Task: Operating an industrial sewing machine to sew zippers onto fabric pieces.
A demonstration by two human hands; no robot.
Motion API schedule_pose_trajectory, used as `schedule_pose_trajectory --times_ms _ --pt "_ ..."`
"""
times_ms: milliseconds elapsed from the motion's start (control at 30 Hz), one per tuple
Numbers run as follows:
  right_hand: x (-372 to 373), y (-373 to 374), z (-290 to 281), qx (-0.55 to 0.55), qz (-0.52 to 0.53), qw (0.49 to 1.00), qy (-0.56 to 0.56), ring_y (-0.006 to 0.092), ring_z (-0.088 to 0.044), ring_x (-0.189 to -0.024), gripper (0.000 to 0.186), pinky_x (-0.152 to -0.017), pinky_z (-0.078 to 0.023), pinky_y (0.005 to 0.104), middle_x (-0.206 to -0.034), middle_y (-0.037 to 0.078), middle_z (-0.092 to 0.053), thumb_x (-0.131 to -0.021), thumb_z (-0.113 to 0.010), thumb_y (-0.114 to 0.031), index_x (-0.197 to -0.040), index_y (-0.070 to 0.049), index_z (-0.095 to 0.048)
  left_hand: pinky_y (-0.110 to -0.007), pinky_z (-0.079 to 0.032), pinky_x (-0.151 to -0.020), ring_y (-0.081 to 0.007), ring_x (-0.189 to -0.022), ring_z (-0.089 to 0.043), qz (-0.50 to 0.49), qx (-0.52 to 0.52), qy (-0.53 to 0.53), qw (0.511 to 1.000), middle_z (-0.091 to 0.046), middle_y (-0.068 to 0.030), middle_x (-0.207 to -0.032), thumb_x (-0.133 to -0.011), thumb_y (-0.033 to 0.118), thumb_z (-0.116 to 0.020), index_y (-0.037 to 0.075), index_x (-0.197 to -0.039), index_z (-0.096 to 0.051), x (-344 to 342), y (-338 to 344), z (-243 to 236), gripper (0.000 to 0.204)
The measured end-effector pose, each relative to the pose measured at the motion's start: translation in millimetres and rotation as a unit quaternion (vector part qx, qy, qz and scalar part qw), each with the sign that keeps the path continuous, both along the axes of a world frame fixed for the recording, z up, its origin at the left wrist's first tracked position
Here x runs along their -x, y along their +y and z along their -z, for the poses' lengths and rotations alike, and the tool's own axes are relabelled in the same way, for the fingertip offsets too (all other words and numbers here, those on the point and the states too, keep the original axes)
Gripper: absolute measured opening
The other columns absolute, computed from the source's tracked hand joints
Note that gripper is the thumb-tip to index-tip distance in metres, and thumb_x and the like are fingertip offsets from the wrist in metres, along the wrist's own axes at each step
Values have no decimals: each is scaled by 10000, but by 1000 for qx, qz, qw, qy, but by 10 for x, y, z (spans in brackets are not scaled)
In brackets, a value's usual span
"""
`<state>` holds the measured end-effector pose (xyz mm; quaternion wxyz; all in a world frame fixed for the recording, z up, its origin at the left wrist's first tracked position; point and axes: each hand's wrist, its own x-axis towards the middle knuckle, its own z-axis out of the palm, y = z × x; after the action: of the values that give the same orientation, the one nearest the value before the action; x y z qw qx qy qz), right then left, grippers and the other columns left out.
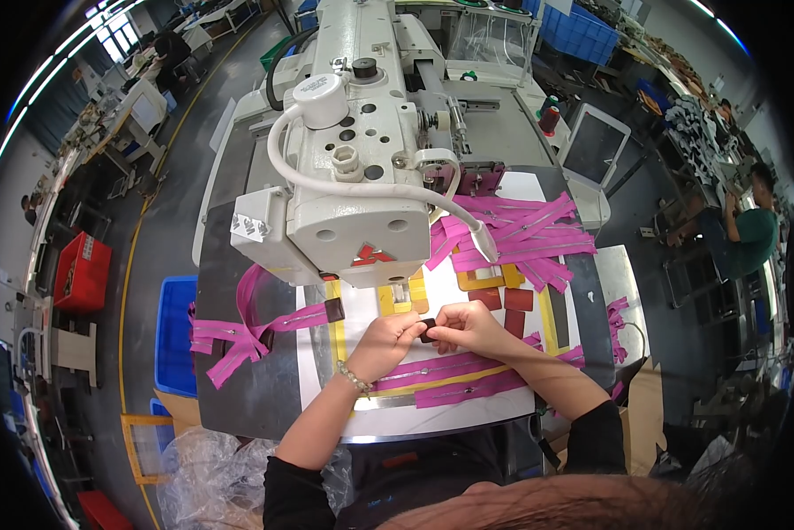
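A small dark brown tab (429, 329) is pinched between my left hand (388, 340) and my right hand (466, 327), both closed on it at the middle of the work surface. Yellow fixtures (394, 299) sit just beyond them beneath the white sewing machine head (353, 230). Red-brown patches (519, 300) lie right of my fingers. Pink zippers (441, 392) lie below my hands, more (521, 230) are piled behind at the right, and others (225, 334) lie at the left, one ending in a dark tab (334, 309).
A blue bin (174, 318) and a cardboard box (640, 415) flank the machine table (220, 411). A red crate (81, 274) stands across the left aisle. A co-worker (750, 225) sits at a bench on the right; others are farther off on the left. Plastic wrap (207, 477) lies low left.
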<state>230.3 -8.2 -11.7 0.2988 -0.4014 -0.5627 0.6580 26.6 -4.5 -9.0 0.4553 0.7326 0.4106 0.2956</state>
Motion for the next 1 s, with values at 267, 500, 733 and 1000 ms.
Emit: schedule_pose_trajectory --times_ms 267,500,733,1000 --pt "9 -16 24 -4 3 1000 2 75 -629 -601 150 -492 -458 186 -687 42 -636 -901 -612 -105 -807 5 -572 -328 -365 -500 -224 -504 -436 0 -27 0 1000 -486 -130 -598 -902 180 -567 -7 -759 -525 -21 12 61 239" --pt "22 42 27 -8 3 1000 -4 95 -639 -609 151 -502 -468 197 -697 58 -646 -914 -594 -110 -806 -7 -569 -333 -367 -490 -258 -489 -441 -25 -45 10 999 -490 -142 -582 -888 164 -574 -4 -755 -529 -22 5 87 219" --pt "157 510 -172 35 -90 992 -79 79 -570 -509 211 -452 -408 204 -620 45 -624 -859 -664 -191 -742 -22 -619 -348 -412 -533 -270 -536 -520 -96 25 29 995 -546 -149 -614 -881 172 -595 1 -746 -555 142 110 6 222" --pt "378 688 -48 20 34 990 -138 80 -512 -433 266 -413 -374 232 -525 46 -581 -848 -645 -163 -626 -25 -592 -325 -448 -575 -227 -617 -573 -181 -134 63 972 -611 -98 -714 -782 135 -689 32 -780 -625 290 155 93 122"
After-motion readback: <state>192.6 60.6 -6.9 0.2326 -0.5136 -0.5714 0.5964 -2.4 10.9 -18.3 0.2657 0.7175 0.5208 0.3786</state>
